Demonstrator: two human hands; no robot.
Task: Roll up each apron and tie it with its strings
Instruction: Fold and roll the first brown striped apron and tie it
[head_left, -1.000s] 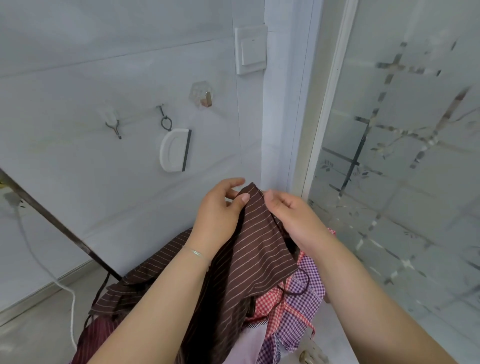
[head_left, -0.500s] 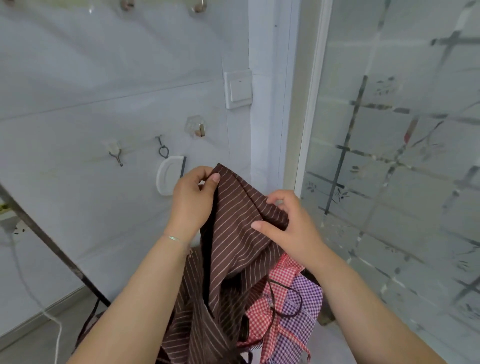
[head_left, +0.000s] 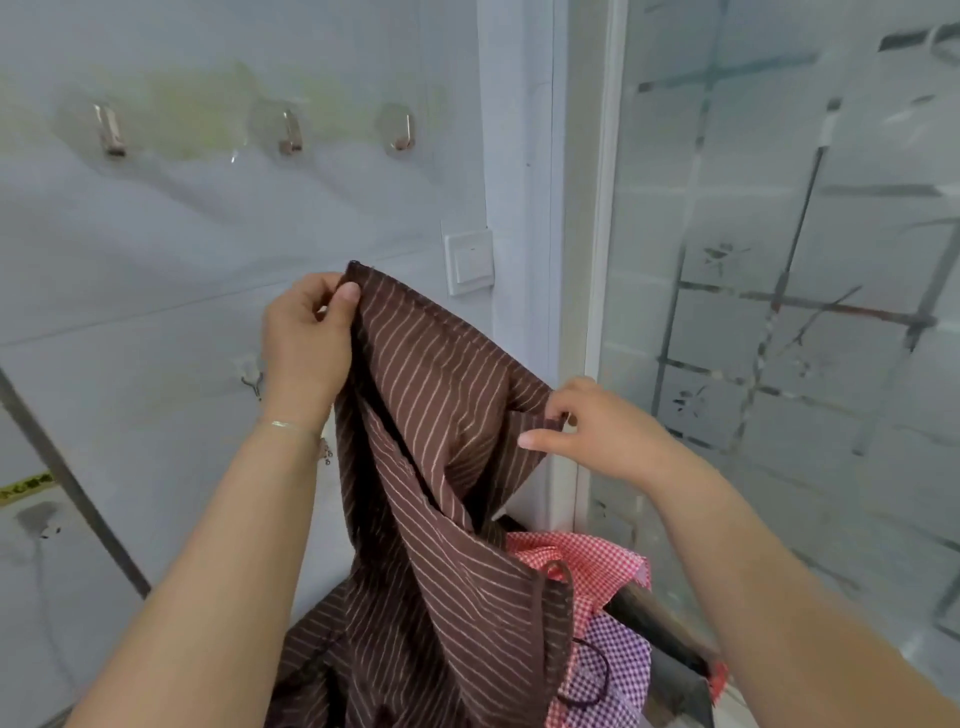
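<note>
fingers (head_left: 347, 297) of both hands on brown striped apron (head_left: 441, 467), lower part out of frame

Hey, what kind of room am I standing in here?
Probably a home utility or wash corner: a tiled wall with stick-on hooks, a frosted glass door, and a light switch.

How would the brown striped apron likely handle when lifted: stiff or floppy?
Likely floppy: the brown striped apron sags in deep folds between the left hand and right hand. Probably light, since fingertip pinches hold it up.
</note>
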